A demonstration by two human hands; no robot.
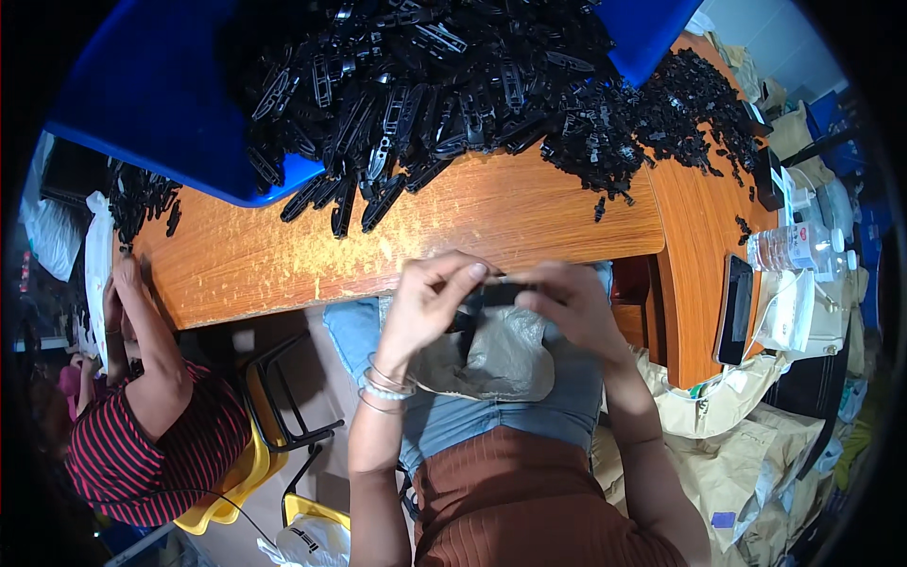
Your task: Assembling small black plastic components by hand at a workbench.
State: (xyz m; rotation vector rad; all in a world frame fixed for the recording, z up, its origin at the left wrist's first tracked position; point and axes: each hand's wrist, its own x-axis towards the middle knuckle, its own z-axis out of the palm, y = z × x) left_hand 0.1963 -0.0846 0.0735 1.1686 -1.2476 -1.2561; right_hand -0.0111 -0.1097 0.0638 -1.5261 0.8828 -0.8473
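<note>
Over my lap, just in front of the table's near edge, both my hands are at a small black plastic part (498,294). The fingers and thumb of my left hand (422,300), below bracelets on its wrist, pinch one end. My right hand (578,307) is closed on the other end, somewhat blurred by motion. The part's exact shape is smeared and partly covered by fingers. Beneath the hands, an open, pale woven bag (510,359) lies on my lap, with dark pieces near its top.
A heap of long, slotted black plastic parts (406,104) spills from a blue bin (142,104) onto the wooden table (378,255). Smaller black pieces (605,142) spread rightward. A phone (734,310) and water bottle (789,248) are at right. A person in stripes (156,444) works at left.
</note>
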